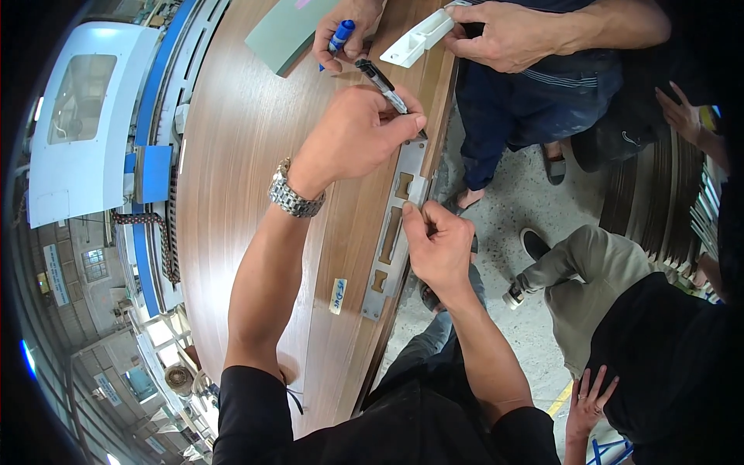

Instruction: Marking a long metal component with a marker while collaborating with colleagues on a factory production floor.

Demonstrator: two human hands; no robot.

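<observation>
My left hand (353, 136), with a metal-banded watch (296, 192) on the wrist, pinches a black-capped pen (394, 99) with a pale barrel. Its lower end points at the far end of a metal template plate (391, 273); the exact tip is hard to see. The plate has several cutouts and lies along the right edge of a wood-grain panel (256, 194). At its middle, my right hand (442, 244) grips the plate's outer side, thumb on top and fingers curled. A small label (338, 296) with handwriting sits on the panel beside the plate.
Across the panel, another person's hand (341, 35) holds a blue marker (341, 37), and a second hand (515, 35) holds a white plastic fitting (418, 37). A grey-green block (287, 35) rests nearby. People stand to the right; a blue-and-white machine (93, 116) is left.
</observation>
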